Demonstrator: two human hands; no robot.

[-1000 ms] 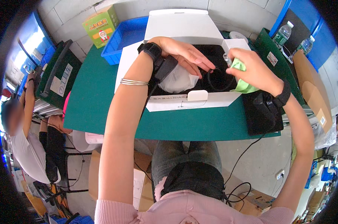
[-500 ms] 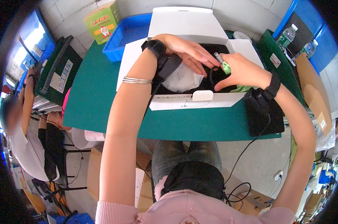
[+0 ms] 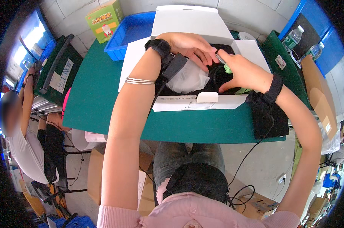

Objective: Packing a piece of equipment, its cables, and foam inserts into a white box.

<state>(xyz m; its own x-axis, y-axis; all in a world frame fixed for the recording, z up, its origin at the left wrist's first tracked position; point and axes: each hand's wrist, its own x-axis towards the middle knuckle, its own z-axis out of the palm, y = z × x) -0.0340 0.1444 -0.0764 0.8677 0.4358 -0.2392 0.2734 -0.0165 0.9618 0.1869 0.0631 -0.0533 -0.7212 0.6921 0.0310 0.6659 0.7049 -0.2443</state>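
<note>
An open white cardboard box (image 3: 221, 104) with a black lining stands on the green table. My right hand (image 3: 244, 72) reaches into its right half, thumb and fingers curved round a black cable (image 3: 217, 78) with a ribbed metal connector (image 3: 220, 59) at its end. Bent fingers of my left hand (image 3: 193, 47) come close to that connector; whether they pinch anything is hidden. Below the left hand lies an item in a white translucent bag (image 3: 187, 79), its contents not visible. Bright green material (image 3: 242, 91) shows under my right hand.
Behind the box, left, are a blue plastic tray (image 3: 120, 41) and a green-and-orange carton (image 3: 105, 24). A black pouch (image 3: 270, 121) sits at the table's right front. Plastic bottles (image 3: 293, 37) stand far right. Another person (image 3: 27, 152) is at far left.
My left fingers have bent and drawn up toward the connector. My right hand has shifted slightly left, its index finger now over the connector. The box has stayed put.
</note>
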